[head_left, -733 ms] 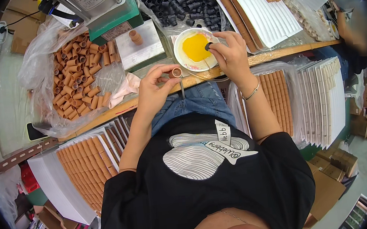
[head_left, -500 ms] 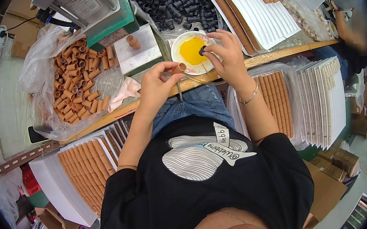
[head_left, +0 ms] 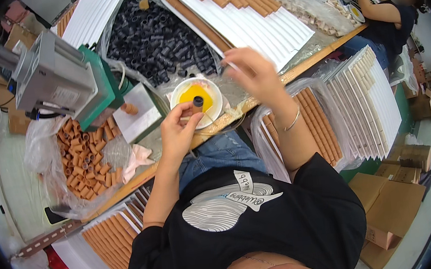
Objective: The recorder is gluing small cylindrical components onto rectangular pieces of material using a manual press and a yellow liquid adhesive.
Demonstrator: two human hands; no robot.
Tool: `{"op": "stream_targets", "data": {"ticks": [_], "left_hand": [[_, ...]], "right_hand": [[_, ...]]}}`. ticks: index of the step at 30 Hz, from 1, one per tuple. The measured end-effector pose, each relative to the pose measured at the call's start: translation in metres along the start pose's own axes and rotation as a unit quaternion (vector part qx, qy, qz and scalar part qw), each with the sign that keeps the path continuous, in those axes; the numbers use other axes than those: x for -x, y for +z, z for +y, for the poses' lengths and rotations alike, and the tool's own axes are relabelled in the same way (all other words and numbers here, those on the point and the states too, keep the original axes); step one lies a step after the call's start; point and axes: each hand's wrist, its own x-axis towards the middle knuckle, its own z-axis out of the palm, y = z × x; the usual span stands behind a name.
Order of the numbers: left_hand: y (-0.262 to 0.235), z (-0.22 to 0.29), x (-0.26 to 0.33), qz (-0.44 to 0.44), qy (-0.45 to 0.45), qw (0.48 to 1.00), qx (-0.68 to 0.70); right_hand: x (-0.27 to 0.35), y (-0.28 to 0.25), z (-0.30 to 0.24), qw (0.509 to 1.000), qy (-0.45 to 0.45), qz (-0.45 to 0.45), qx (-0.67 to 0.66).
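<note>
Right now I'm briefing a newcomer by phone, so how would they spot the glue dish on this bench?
Start at the grey and green machine on the bench's left side. Just right of it, before the heap of black caps, sits a small round white dish at the bench's near edge, by the left hand. It alone holds a bright yellow pool.

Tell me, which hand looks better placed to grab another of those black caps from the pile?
Probably the right hand: it is empty and raised near the black caps, while the left hand holds a capped brown tube over the glue bowl.
</note>
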Motion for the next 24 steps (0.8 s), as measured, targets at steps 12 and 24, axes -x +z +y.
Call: {"op": "stream_targets", "data": {"ticks": [12, 24], "left_hand": [[-0.028, -0.012, -0.004, -0.022, -0.007, 0.996, 0.081], [-0.066, 0.013, 0.017, -0.02, 0.0, 0.999, 0.036]], "right_hand": [[-0.08, -0.081, 0.242, 0.924, 0.147, 0.19, 0.297], [0.012, 0.041, -0.036, 0.981, -0.044, -0.162, 0.095]]}}
